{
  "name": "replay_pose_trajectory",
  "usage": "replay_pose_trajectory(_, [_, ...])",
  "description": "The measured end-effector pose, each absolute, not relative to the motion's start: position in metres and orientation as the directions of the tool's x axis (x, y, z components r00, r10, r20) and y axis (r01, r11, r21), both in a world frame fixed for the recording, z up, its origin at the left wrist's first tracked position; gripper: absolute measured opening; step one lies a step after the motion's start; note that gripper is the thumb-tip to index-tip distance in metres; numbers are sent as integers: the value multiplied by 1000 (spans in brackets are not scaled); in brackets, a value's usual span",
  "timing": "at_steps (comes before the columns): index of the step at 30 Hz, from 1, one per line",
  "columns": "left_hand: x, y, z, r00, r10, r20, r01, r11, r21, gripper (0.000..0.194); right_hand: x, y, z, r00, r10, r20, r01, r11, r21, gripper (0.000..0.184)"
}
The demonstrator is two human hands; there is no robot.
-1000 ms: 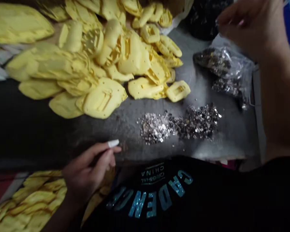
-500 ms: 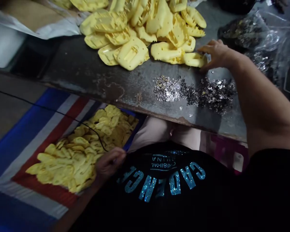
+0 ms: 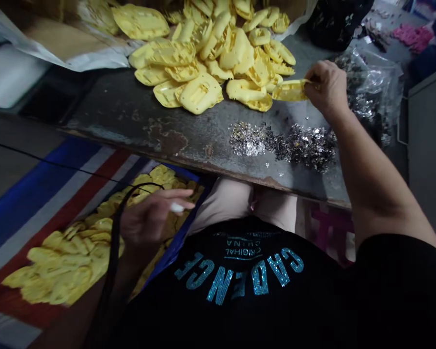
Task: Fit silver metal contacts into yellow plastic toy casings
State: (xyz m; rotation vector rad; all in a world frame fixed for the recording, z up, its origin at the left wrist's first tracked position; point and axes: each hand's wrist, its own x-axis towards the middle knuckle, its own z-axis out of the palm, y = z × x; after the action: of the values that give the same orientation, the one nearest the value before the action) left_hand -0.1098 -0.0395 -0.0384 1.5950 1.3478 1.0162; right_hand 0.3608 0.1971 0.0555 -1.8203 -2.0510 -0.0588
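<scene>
While our right hand [image 3: 327, 87] pinches yellow plastic piece [image 3: 289, 90] just above sequin pile [image 3: 283, 145] — fingers shut on it — our left hand [image 3: 148, 218] curls round small white object [image 3: 177, 207].

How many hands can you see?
2. The right hand holds a yellow moulded piece just above the table; the left hand is lower, over a yellow heap on a striped cloth. No others show.

From the sequin pile [image 3: 281, 145] there's plenty of bare scuffed desk [image 3: 131, 131] to the left for the right hand [image 3: 325, 89] to pass, but yellow pieces [image 3: 218, 63] crowd behind and a plastic bag [image 3: 370, 92] blocks the right.
</scene>
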Motion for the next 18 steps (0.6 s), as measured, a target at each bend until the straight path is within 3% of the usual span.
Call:
replay_pose_trajectory(2, [-89, -39, -42, 285, 957, 63, 280, -146, 949, 27, 347, 168, 61, -83, 907, 413, 946, 202, -254, 12])
replay_pose_trajectory(3, [-76, -38, -44, 373, 927, 29, 223, -120, 967, 32, 338, 149, 61, -92, 885, 456, 935, 235, -266, 13])
replay_pose_trajectory(5, [-45, -30, -47, 485, 871, -77, 45, 63, 997, 54, 316, 104, 55, -182, 852, 491, 881, 363, -303, 11])
replay_pose_trajectory(8, [0, -3, -43, 554, 817, -160, -235, 338, 911, 67, 286, 41, 33, -322, 837, 443, 756, 509, -412, 19])
replay_pose_trajectory(11, [29, 25, -34, 703, 678, -216, -210, 488, 847, 61, 274, 3, 10, -368, 775, 515, 636, 613, -468, 25])
replay_pose_trajectory(14, [38, 34, -25, 678, 690, -252, -169, 480, 861, 43, 278, -20, 0, -244, 828, 504, 711, 506, -488, 25])
replay_pose_trajectory(16, [38, 30, -20, 618, 752, -229, -210, 438, 874, 45, 279, -36, -2, -69, 891, 449, 708, 361, -607, 39])
replay_pose_trajectory(18, [38, 21, -17, 539, 820, -191, -281, 389, 878, 53, 275, -54, -6, 97, 931, 351, 564, 240, -791, 47])
